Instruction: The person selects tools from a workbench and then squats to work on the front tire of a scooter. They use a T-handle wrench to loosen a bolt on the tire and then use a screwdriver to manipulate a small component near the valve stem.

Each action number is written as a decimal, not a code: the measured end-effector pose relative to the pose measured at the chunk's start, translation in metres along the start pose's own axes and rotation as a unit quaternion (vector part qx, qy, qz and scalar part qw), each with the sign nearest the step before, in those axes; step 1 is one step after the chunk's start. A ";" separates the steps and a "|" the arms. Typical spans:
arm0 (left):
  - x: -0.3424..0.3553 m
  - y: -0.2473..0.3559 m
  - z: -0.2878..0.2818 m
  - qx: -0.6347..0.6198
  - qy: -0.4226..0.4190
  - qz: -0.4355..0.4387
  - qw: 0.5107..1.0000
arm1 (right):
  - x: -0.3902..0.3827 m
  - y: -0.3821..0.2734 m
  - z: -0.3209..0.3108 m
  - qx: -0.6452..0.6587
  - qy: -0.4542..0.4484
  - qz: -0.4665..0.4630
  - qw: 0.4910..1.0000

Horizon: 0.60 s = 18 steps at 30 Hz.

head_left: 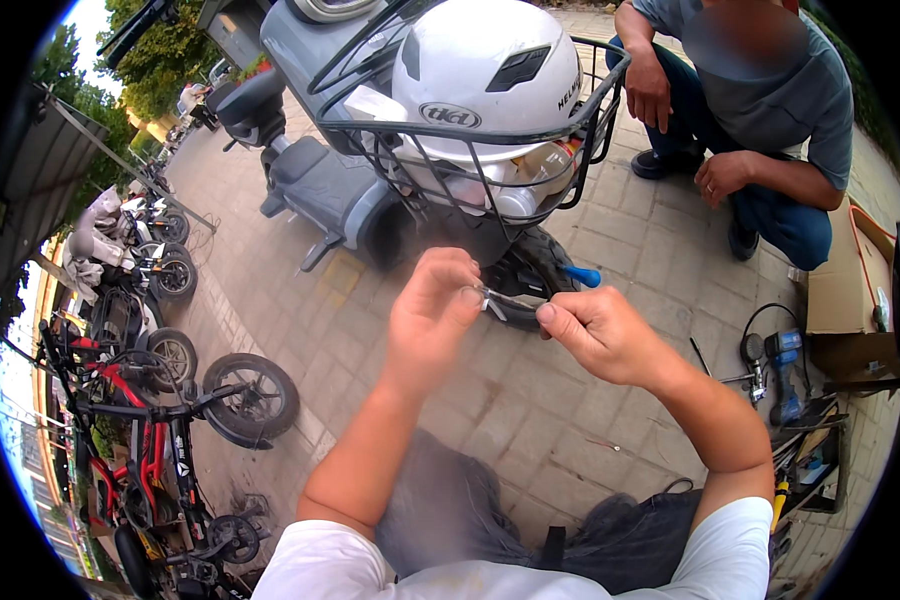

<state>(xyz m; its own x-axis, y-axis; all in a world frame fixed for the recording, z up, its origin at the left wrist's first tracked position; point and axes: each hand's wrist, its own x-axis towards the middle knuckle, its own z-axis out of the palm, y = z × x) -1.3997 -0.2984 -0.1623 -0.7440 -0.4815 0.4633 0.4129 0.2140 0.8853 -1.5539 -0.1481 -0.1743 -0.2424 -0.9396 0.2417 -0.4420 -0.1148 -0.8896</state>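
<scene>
Both my hands are raised in front of a grey scooter (335,195), close to its front wheel (545,258). A thin dark cable-like piece (513,302) with a shiny end stretches between them; its exact kind is unclear. My left hand (432,312) pinches the shiny end between thumb and fingers. At the other end, my right hand (608,332) is closed around the piece, thumb on top. Just beyond the right hand a blue handle (582,275) sticks out beside the wheel; what it belongs to is hidden.
Above my hands, the scooter's wire basket (598,125) carries a white helmet (480,75) and bottles. A person (770,120) squats at right. Nearby are a cardboard box (850,300), a blue power tool (786,375) and a toolbox (820,460). Several bikes (150,420) stand left.
</scene>
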 end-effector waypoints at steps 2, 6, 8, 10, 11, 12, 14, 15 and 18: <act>0.001 -0.001 0.000 0.000 0.002 -0.001 1.000 | 0.000 0.001 0.000 -0.001 0.004 -0.002 1.000; 0.001 -0.002 0.000 -0.014 0.007 -0.004 1.000 | 0.002 0.001 0.001 0.012 0.001 0.006 1.000; 0.001 -0.004 0.001 -0.028 0.010 -0.005 1.000 | 0.002 0.002 0.001 0.021 -0.001 0.007 1.000; 0.001 -0.005 0.002 -0.037 0.012 -0.001 0.999 | 0.002 0.002 0.001 0.042 -0.009 0.018 0.999; 0.001 -0.006 0.003 -0.038 0.013 0.003 0.999 | 0.002 0.002 0.002 0.057 -0.016 0.028 0.998; 0.002 -0.006 0.003 -0.040 0.015 0.008 0.999 | 0.002 0.001 0.002 0.073 -0.022 0.039 0.996; 0.002 -0.009 0.005 -0.036 0.017 0.012 0.999 | 0.003 0.006 0.005 0.101 -0.029 0.039 0.994; 0.001 -0.010 0.005 -0.035 0.019 0.013 0.999 | 0.002 0.008 0.006 0.115 -0.032 0.041 0.992; 0.003 -0.007 0.000 0.064 -0.002 0.040 0.997 | 0.003 0.005 0.003 0.103 -0.037 0.043 0.993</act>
<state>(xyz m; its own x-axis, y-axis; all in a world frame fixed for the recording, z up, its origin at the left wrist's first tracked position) -1.4046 -0.3008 -0.1669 -0.7130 -0.4553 0.5331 0.4014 0.3583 0.8429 -1.5542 -0.1519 -0.1791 -0.2036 -0.9692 0.1387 -0.2350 -0.0891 -0.9679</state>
